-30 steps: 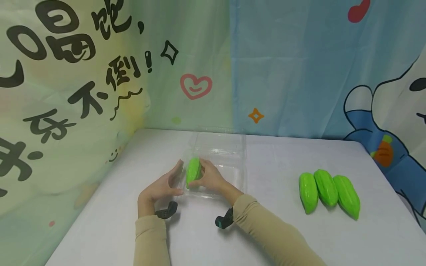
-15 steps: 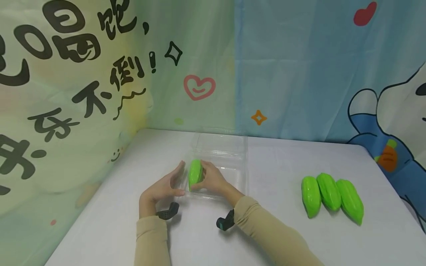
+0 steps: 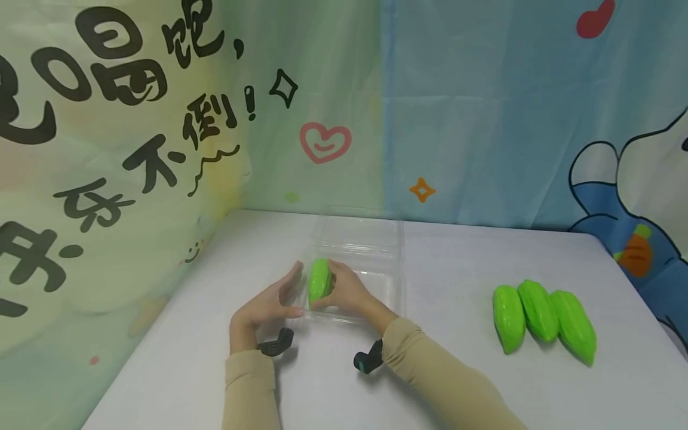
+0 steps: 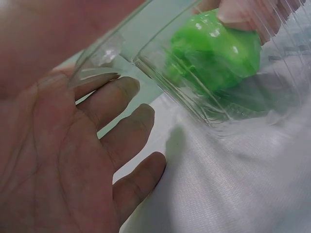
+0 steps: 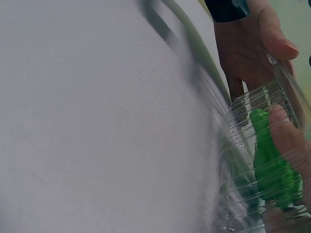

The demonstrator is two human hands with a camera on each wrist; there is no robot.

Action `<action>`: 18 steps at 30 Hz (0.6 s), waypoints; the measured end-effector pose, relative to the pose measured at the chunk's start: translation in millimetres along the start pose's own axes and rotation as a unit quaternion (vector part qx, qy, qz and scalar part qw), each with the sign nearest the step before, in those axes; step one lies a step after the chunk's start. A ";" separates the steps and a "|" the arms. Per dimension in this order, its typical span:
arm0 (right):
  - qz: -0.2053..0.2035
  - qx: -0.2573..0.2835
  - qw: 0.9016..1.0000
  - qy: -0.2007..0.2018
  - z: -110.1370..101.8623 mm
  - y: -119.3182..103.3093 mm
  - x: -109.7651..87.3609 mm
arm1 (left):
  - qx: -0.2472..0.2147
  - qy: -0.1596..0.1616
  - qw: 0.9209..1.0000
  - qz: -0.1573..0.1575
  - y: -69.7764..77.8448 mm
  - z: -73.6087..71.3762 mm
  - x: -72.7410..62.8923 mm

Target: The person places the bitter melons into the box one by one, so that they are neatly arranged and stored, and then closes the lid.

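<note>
My right hand (image 3: pixel 350 292) grips a green star fruit (image 3: pixel 319 282) inside the left part of a clear plastic clamshell box (image 3: pixel 396 298), fingers on its right side and thumb near its lower end. The box's lid (image 3: pixel 361 232) lies folded back behind it. My left hand (image 3: pixel 263 307) is spread around the front left corner of the box, thumb at the front rim. In the left wrist view its fingers (image 4: pixel 127 138) extend loosely beneath the rim, with the star fruit (image 4: pixel 218 56) showing through the clear wall. The right wrist view shows the star fruit (image 5: pixel 272 165) partly covered by fingers.
Three more green star fruits (image 3: pixel 540 313) lie side by side on the right of the white table (image 3: pixel 446 370). A printed curtain (image 3: pixel 457 107) hangs behind the table and another along the left side. Black cameras (image 3: pixel 369 358) sit on both wrists.
The head view has shifted slightly, so everything sits a little further right. Both hands and the star fruit keep nearly the same place relative to the box.
</note>
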State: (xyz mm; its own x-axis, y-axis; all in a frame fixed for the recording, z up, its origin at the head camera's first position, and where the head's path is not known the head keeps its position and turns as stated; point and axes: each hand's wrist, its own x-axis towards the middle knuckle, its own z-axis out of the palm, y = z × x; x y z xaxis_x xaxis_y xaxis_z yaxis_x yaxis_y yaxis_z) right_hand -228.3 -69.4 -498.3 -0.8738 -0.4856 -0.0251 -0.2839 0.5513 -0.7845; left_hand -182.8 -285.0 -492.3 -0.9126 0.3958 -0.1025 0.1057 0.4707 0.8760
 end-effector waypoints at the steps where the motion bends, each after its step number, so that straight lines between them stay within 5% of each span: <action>1: 0.002 0.004 1.000 -0.002 -0.6 0.1 -0.2 | 0.001 0.001 1.000 -0.002 -0.1 0.4 0.2; 18: -0.003 0.046 0.997 -0.054 -8.7 -2.8 -2.7 | -0.003 0.009 1.000 -0.012 1.7 -0.4 -0.9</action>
State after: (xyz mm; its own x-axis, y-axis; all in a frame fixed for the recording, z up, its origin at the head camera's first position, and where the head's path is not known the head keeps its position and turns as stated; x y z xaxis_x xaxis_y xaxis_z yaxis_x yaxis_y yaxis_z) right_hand -228.5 -63.7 -490.6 -0.8234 -0.5615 -0.0825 -0.2472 0.4857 -0.8385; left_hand -182.0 -284.9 -490.4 -0.9218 0.3704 -0.1147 0.0817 0.4746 0.8764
